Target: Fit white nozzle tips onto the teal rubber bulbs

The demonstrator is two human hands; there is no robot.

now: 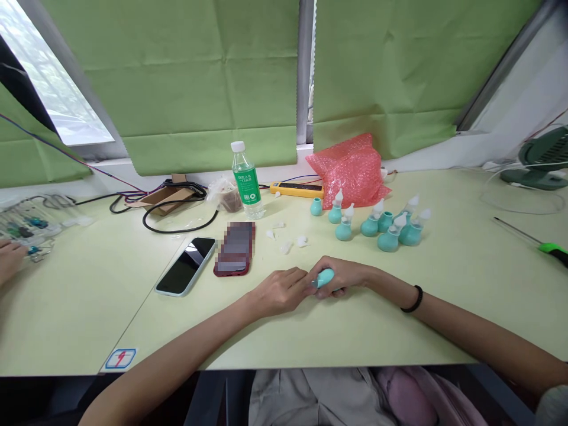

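Note:
Over the near part of the table, my right hand is wrapped round a turquoise squeeze bulb. My left hand meets it from the left, fingers pinched at the bulb's clear end; what exactly they grip is largely covered. Beyond my right hand stand several turquoise bulbs with translucent white tips, such as the front bulb. One small bulb at the left of that group has no tip on it. Loose translucent pieces lie on the table past my left hand.
A white phone and a red-cased phone lie left of centre. Behind are a water bottle, a yellow tool and a pink bubble-wrap bag. A screwdriver lies right. Another person's hand is far left.

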